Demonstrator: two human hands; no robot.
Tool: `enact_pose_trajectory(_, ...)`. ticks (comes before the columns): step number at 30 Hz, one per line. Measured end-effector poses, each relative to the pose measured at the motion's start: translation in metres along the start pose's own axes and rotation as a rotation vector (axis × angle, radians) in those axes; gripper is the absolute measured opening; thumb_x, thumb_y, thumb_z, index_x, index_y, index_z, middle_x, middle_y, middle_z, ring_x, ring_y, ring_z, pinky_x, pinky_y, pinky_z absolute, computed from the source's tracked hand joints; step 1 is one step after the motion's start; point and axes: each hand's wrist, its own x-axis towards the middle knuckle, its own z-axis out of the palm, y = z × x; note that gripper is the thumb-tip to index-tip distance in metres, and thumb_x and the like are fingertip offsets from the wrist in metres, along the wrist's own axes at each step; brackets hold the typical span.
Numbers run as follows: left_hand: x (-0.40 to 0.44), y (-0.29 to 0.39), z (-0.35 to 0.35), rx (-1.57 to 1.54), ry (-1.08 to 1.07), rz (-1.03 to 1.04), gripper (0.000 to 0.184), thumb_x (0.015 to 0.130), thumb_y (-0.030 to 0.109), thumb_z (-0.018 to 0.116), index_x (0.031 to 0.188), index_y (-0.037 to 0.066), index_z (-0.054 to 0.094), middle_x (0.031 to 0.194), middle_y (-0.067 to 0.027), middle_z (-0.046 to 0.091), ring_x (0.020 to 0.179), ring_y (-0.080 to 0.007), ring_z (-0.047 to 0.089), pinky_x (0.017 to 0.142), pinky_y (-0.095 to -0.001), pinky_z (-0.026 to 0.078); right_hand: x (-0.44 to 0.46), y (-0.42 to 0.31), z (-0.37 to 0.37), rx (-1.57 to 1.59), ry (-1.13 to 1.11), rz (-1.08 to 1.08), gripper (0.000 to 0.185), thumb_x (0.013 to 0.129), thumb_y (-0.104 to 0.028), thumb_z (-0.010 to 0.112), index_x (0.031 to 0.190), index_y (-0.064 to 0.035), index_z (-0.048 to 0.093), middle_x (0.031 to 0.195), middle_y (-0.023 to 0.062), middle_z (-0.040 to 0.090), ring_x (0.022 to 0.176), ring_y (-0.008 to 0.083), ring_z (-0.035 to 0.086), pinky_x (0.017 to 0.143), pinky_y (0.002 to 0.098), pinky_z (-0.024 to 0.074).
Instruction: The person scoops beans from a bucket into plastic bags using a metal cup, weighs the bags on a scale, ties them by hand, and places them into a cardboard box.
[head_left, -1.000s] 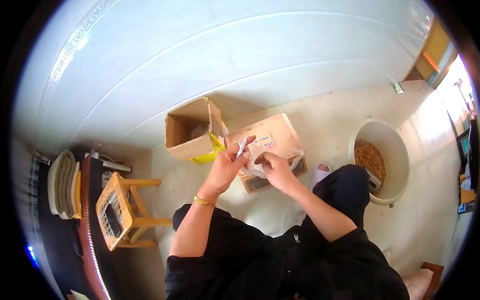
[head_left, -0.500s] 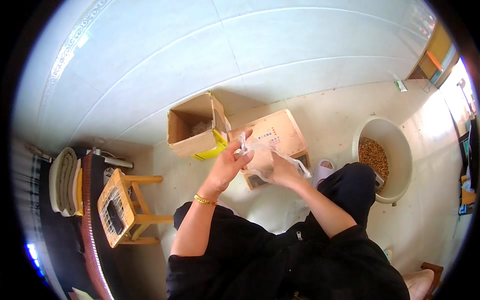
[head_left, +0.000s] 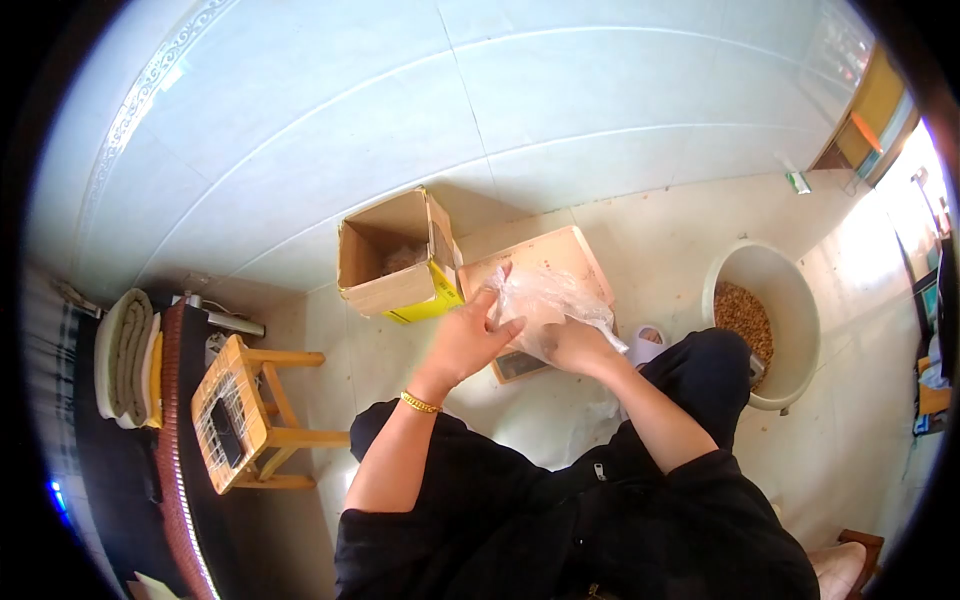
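Observation:
A clear plastic bag (head_left: 560, 293) is stretched between my hands, crumpled and see-through. My left hand (head_left: 475, 335), with a gold bracelet at the wrist, pinches its left end between thumb and fingers. At the bag's lower right, my right hand (head_left: 578, 348) has its fingers curled into the film, which partly veils them. Below the bag lies a flat scale (head_left: 590, 258) with a pale orange top; the bag and hands cover much of it. Beside it on the left stands an open cardboard box (head_left: 385, 290) with a yellow side and some clear plastic inside.
To the right, a large pale tub (head_left: 803, 340) holds many small brown pieces (head_left: 742, 315) and a metal-looking scoop. A wooden stool (head_left: 260, 425) with a dark phone-like object on it stands at left. The tiled wall (head_left: 400, 110) rises behind the box.
The bag has bunched up and its film has shifted, now covering the print on the scale's top. My left hand has moved slightly right and down.

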Motion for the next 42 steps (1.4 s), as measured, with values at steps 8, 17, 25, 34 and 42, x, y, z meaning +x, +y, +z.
enact_pose_trajectory(8, 0.004, -0.006, 0.004, -0.028, -0.008, -0.003, 0.062, 0.084, 0.026, 0.062, 0.137, 0.008, 0.034, 0.094, -0.0036, 0.059, 0.055, -0.0066, 0.043, 0.057, -0.0242, 0.046, 0.008, -0.007, -0.008, 0.448, 0.026, -0.213, 0.050, 0.077, -0.019, 0.059, 0.123, 0.0001, 0.050, 0.127, 0.0303, 0.042, 0.108, 0.0359, 0.054, 0.091, 0.0358, 0.0432)
enact_pose_trajectory(17, 0.012, -0.011, 0.001, 0.072, -0.002, -0.005, 0.063, 0.085, 0.025, 0.061, 0.139, 0.011, 0.032, 0.110, -0.0060, 0.057, 0.057, -0.0056, 0.043, 0.056, -0.0234, 0.044, -0.012, -0.020, -0.045, 1.173, -0.348, -0.054, 0.048, 0.086, -0.015, 0.056, 0.127, 0.0054, 0.042, 0.113, 0.0134, 0.054, 0.095, 0.0197, 0.059, 0.080, 0.0320, 0.0495)
enact_pose_trajectory(25, 0.006, 0.005, -0.002, -0.276, -0.023, -0.084, 0.064, 0.087, 0.024, 0.058, 0.142, 0.012, 0.027, 0.131, -0.0111, 0.045, 0.059, -0.0036, 0.039, 0.060, -0.0201, 0.042, -0.092, -0.004, -0.176, 0.912, 0.435, -0.231, 0.023, 0.089, -0.013, 0.053, 0.106, 0.0001, 0.060, 0.090, 0.0071, 0.063, 0.077, 0.0122, 0.061, 0.071, 0.0254, 0.0505)
enact_pose_trajectory(34, 0.007, -0.011, 0.001, -0.225, 0.020, -0.147, 0.064, 0.086, 0.021, 0.058, 0.141, 0.010, 0.027, 0.129, -0.0134, 0.046, 0.063, -0.0058, 0.042, 0.058, -0.0210, 0.043, -0.145, 0.267, -0.109, -0.193, 0.418, 0.498, 0.024, 0.075, -0.019, 0.060, 0.090, -0.0021, 0.065, 0.083, 0.0216, 0.063, 0.083, 0.0336, 0.062, 0.074, 0.0411, 0.0483)
enact_pose_trajectory(42, 0.019, -0.018, 0.010, -0.202, 0.011, -0.145, 0.063, 0.085, 0.021, 0.058, 0.139, 0.007, 0.029, 0.124, -0.0179, 0.050, 0.072, -0.0116, 0.053, 0.057, -0.0245, 0.047, -0.149, 0.306, -0.052, -0.140, 0.212, 0.578, 0.036, 0.072, -0.033, 0.063, 0.092, -0.0024, 0.066, 0.091, 0.0204, 0.064, 0.089, 0.0321, 0.061, 0.078, 0.0429, 0.0478)
